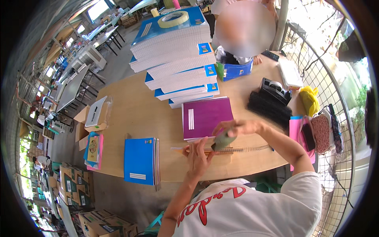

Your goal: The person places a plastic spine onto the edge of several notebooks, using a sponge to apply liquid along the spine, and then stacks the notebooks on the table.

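Note:
My right hand (pixel 241 127) is closed on an olive-green object (pixel 224 140), smeared by motion, its kind unclear. The dark lower end of that object is close above a long spiral wire coil (pixel 248 149), which stretches to the right along the table's near edge. Just to the left, my left hand (pixel 198 155) grips a narrow yellowish-brown strip or edge (pixel 182 151) in line with the coil; the fingers hide much of it. Directly beyond my hands lies a purple spiral notebook (pixel 208 117) with a white label panel.
A tall stack of blue-covered notebooks (pixel 173 59) topped by a tape roll (pixel 173 19) stands behind. Blue notebooks (pixel 140 161) lie at left. Black coils (pixel 265 107), a tape dispenser (pixel 274 91) and a yellow bundle (pixel 309 100) are at right. Across the table sits another person.

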